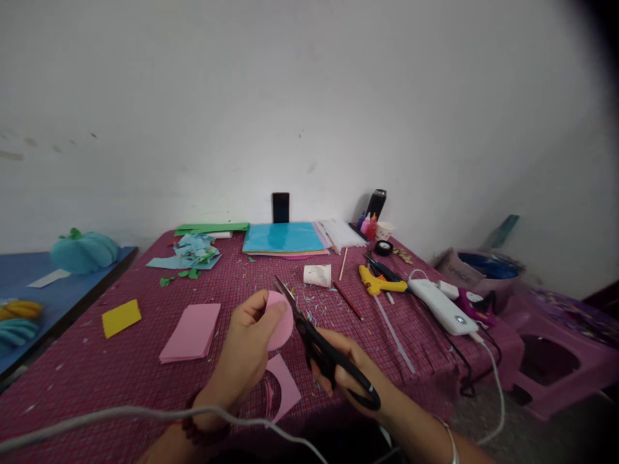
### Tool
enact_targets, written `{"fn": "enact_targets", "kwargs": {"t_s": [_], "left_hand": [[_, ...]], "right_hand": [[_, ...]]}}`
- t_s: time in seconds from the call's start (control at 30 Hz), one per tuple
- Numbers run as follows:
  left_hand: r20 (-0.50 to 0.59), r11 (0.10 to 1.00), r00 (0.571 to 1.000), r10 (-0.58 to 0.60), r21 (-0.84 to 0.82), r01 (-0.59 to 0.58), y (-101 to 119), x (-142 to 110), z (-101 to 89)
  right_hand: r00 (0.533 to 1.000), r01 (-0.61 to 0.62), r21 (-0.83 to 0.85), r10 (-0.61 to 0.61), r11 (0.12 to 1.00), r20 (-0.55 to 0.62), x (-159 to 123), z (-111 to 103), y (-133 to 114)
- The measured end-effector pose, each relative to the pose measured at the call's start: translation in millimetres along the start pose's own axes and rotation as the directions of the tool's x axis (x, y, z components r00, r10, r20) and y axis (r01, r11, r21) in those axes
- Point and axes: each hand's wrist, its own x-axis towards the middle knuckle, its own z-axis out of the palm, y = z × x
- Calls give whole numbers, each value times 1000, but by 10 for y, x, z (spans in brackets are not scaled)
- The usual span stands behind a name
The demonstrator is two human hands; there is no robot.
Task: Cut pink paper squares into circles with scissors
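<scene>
a: where's the round piece of thin pink paper (281, 327)?
b: above the front of the table, between the thumb and fingers of the left hand (247, 336), thumb flat on its face.
a: and the right hand (352, 362)?
b: its fingers are closed around the handles of the black-handled metal scissors (329, 353). the blades point up and away, at the round's upper right edge; i can't tell if they touch it.
a: what's underneath?
b: a pink paper offcut with a curved cut-out (289, 392), on the dark red checked tablecloth (120, 374).
a: to the left?
b: a stack of pink rectangular paper (192, 332), then a small yellow paper rectangle (121, 318). crumpled light blue paper scraps (194, 250) are farther back.
a: to the right?
b: a white paper cup on its side (316, 275), a slim dark red pencil (349, 301) and a yellow glue gun (381, 282), with a long white plastic power strip (445, 307) beyond.
a: at the back?
b: a glossy blue sheet (285, 237) on a pile, and a black phone (281, 207) upright by the wall.
</scene>
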Motion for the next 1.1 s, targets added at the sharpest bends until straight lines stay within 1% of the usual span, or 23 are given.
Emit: {"fn": "enact_targets", "kwargs": {"t_s": [0.1,0.27,0.4,0.57,0.7,0.9,1.1], "left_hand": [[-2,999,1000,2,39,-2,17,-16,21],[-5,991,999,45,127,-44,15,-12,20],[8,985,999,35,171,-36,4,-5,3],[20,983,999,25,180,-29,16,1,25],[4,983,999,32,180,-32,22,7,73],[-13,981,998,61,183,-58,-4,6,94],[-16,985,1000,24,170,-21,26,1,101]], "right_hand": [[1000,0,7,0,1000,-21,-5,9,4],[998,-36,21,37,999,-57,-16,23,-1],[997,-23,50,26,998,-66,-30,22,1],[999,30,47,-28,998,-44,-65,8,39],[996,57,70,-51,996,-77,-83,17,81],[994,39,62,-32,997,-103,-94,39,69],[994,42,39,-38,998,-104,-111,-3,81]]}}
